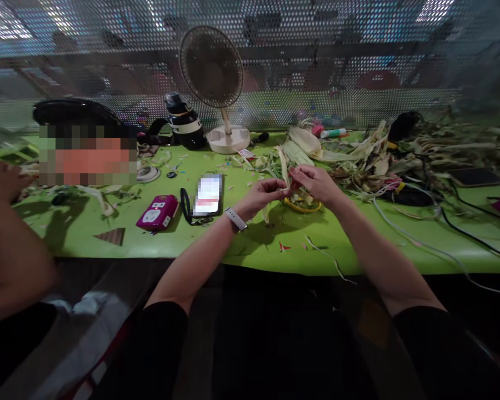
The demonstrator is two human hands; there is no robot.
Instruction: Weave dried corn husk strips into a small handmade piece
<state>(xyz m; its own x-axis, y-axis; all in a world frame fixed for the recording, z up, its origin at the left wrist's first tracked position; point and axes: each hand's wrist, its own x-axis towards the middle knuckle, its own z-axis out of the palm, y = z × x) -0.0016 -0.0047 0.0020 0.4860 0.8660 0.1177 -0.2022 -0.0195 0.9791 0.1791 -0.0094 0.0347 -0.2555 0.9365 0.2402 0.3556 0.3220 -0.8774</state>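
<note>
Green table (250, 244) spans the scene; dried husk pile (358, 150) covers the far R side. Fan (211, 66) stands far, a bit L of ctr, black bottle (186, 125) just L of it. R hand (314, 182) and L hand (266, 195) meet near ctr, w/ phone (208, 194) & magenta box (158, 213) off to L. Yellow rim (310, 210) sits on table below hands. Pale husk strip (283, 161) is up btwn the hands, approx upright. L thumb + fingers pinch its low end; R fingertips are curled in at its side, can't tell if gripping. Strip prob v. light, dry, bendy, not slippery, splits along grain; best held flat at the thicker base, light pinch.
</note>
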